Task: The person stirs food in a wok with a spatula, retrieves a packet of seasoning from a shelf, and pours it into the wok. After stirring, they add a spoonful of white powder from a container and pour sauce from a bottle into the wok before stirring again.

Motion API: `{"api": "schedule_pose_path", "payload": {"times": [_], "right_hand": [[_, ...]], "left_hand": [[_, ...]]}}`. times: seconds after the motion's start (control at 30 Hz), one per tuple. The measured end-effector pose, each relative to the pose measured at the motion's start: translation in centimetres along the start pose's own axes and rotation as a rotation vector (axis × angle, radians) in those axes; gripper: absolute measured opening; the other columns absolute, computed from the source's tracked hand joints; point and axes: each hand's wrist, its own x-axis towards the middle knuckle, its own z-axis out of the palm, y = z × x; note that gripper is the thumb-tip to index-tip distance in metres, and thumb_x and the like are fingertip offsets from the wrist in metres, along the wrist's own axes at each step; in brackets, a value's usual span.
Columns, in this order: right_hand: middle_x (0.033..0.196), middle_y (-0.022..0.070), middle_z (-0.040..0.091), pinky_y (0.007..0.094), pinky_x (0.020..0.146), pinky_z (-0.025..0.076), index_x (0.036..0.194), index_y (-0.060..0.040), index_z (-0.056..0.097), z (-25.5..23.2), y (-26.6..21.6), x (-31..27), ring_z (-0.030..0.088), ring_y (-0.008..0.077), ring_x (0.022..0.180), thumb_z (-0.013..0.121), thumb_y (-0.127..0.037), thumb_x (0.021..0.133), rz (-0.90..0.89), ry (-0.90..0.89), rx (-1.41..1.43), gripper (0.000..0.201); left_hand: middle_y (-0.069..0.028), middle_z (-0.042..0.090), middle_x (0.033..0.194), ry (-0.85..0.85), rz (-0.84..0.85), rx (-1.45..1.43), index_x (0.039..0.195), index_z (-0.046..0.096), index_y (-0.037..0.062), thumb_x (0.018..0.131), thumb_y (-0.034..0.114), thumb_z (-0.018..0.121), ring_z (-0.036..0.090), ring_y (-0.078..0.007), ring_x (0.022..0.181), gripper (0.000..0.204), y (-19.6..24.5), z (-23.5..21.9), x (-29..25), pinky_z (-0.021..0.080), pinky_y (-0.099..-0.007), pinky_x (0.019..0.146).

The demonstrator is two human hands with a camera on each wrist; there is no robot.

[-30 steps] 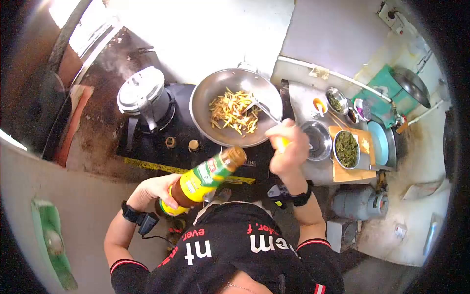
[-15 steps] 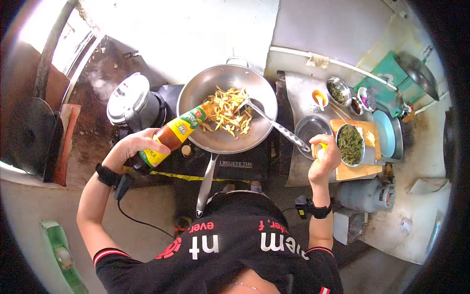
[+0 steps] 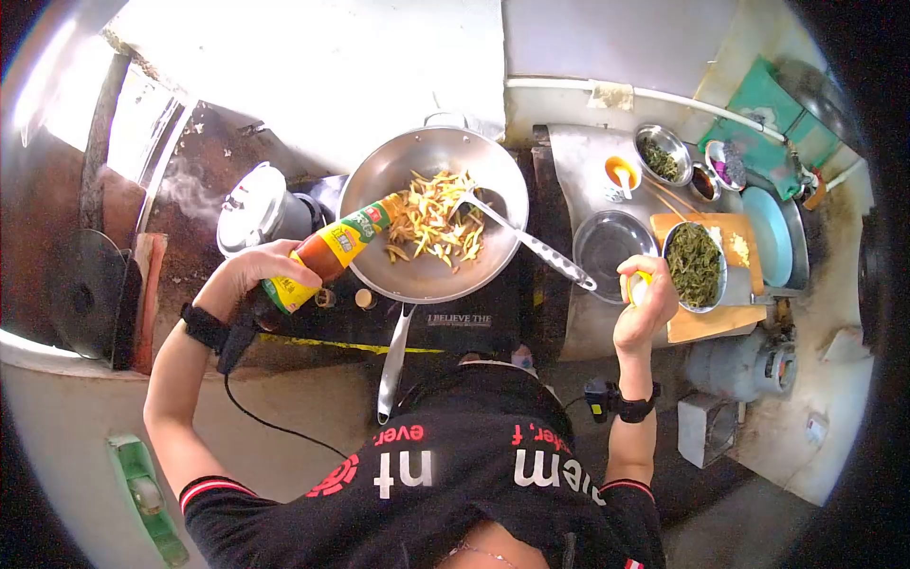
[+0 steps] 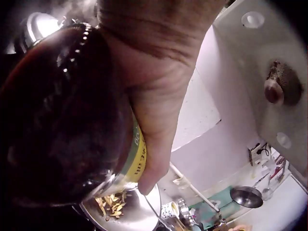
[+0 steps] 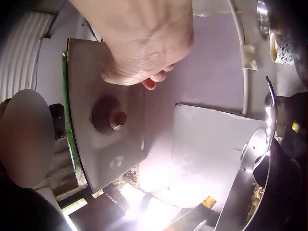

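My left hand (image 3: 268, 265) grips a sauce bottle (image 3: 334, 248) with a yellow and green label and dark brown contents. The bottle lies tilted, its neck over the left side of a steel wok (image 3: 379, 171). Yellowish strips of food (image 3: 436, 220) fill the wok's middle. In the left wrist view, the bottle's dark base (image 4: 62, 120) looms close beside the thumb. A slotted-handled spatula (image 3: 555, 258) leans in the wok, its handle sticking out over the right rim. Right of that handle, my right hand (image 3: 649, 313) holds a small yellow bottle cap (image 3: 641, 286) in curled fingers.
A steaming pressure cooker (image 3: 256, 211) stands left of the wok. The wok's long handle (image 3: 393, 365) points toward me. At right are an empty dark bowl (image 3: 607, 248), a bowl of greens (image 3: 695, 266) on a cutting board (image 3: 692, 328), small seasoning bowls and a blue basin (image 3: 770, 237).
My left hand has swung the bottle up and left, bringing its neck over the wok. My right hand has moved right, away from the spatula handle, with the yellow cap. The view has shifted slightly.
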Motion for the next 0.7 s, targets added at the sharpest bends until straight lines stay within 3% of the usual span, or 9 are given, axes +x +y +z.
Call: {"api": "schedule_pose_path", "payload": {"times": [0.33, 0.7], "right_hand": [[0.055, 0.0029, 0.045, 0.0250, 0.043, 0.028, 0.082, -0.0039, 0.054, -0.4, 0.4, 0.0, 0.040, 0.0104, 0.044, 0.041, -0.009, 0.083, -0.006, -0.016, -0.040, 0.014], [0.058, 0.0035, 0.048, 0.0240, 0.043, 0.029, 0.078, -0.0037, 0.055, -0.4, 0.4, 0.1, 0.041, 0.0097, 0.045, 0.037, -0.019, 0.087, 0.026, 0.022, -0.045, 0.026]], "left_hand": [[-0.0033, 0.060, 0.094, -0.075, -0.085, 0.152, 0.113, 0.052, 0.0036, 0.064, 0.026, 0.077, 0.058, -0.0115, 0.080, 0.059, -0.1, -2.3, 2.3, 0.048, -0.0248, 0.071], [-0.0036, 0.059, 0.094, -0.072, -0.112, 0.182, 0.113, 0.051, 0.0040, 0.064, 0.028, 0.077, 0.057, -0.0118, 0.081, 0.060, 0.4, -2.2, 2.2, 0.047, -0.0247, 0.072]]}}
